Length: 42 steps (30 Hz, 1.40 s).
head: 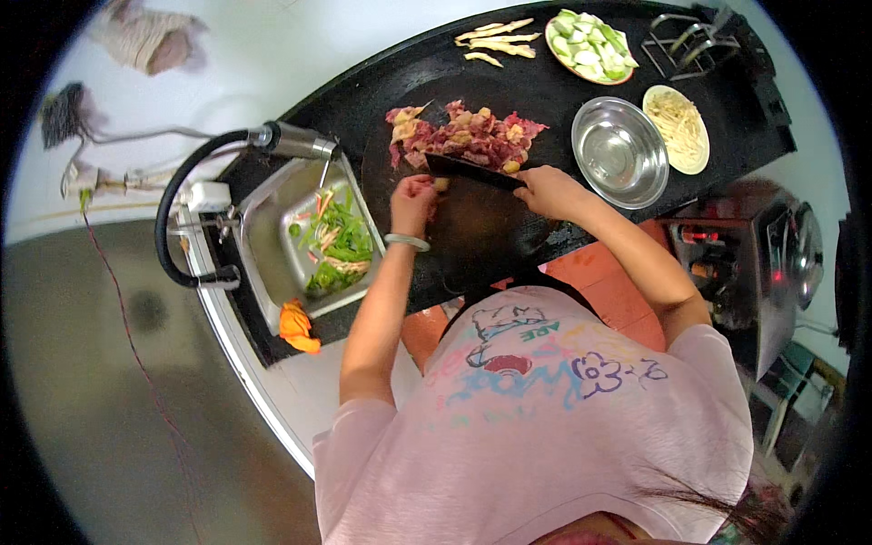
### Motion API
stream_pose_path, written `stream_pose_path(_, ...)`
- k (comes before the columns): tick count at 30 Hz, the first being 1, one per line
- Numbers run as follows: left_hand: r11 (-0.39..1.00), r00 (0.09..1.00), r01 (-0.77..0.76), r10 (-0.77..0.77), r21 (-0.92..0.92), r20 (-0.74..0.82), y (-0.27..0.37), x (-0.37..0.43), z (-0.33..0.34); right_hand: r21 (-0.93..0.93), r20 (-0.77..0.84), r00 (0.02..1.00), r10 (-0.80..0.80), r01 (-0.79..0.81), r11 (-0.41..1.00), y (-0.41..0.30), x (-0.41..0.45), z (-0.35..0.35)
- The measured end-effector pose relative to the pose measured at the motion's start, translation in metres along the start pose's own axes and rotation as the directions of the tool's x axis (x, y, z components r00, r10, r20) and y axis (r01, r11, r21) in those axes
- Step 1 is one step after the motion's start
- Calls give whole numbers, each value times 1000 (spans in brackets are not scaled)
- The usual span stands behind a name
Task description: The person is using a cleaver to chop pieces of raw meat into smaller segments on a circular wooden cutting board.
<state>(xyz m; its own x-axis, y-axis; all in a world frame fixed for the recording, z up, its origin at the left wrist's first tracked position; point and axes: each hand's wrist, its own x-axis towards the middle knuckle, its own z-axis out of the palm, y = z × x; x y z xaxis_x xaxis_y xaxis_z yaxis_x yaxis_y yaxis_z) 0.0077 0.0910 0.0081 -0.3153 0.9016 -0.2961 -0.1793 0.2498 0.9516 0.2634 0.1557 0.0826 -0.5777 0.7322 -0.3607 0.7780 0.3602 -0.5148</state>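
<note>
My right hand grips the handle of a dark-bladed kitchen knife, its blade pointing left. Just beyond the blade lies a heap of chopped raw meat, red with yellowish skin or fat. My left hand, with a pale bangle on the wrist, is curled near the blade's far end. A small yellowish piece of meat shows at its fingertips. Under the meat and both hands is a large, dark round chopping board; its edge blends into the black countertop.
Left is a steel sink containing green vegetable pieces, with a hose faucet above and an orange cloth on its rim. Rightward stand a steel bowl, sliced green vegetables, pale shreds and a wire rack.
</note>
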Motion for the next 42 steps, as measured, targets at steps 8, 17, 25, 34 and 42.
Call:
stream_pose_path(8,952,972,-29,98,305,-212,-17,-22,12,42,-36,995,-98,99,994,-14,-6,0)
stream_pose_path(17,608,965,-121,258,785,-51,5,-50,2,14,-5,997,-76,76,997,-49,-19,5)
stream_pose_path(25,626,915,-190,392,756,-95,-22,-64,-8,-49,-55,998,-31,28,998,-41,-16,19)
stream_pose_path(34,671,946,-47,268,740,-183,-15,-79,-5,-105,10,996,-86,86,991,-55,-13,38)
stream_pose_path(42,777,910,-86,316,623,-268,-41,-91,-22,54,-380,875,-300,344,937,-122,-19,12)
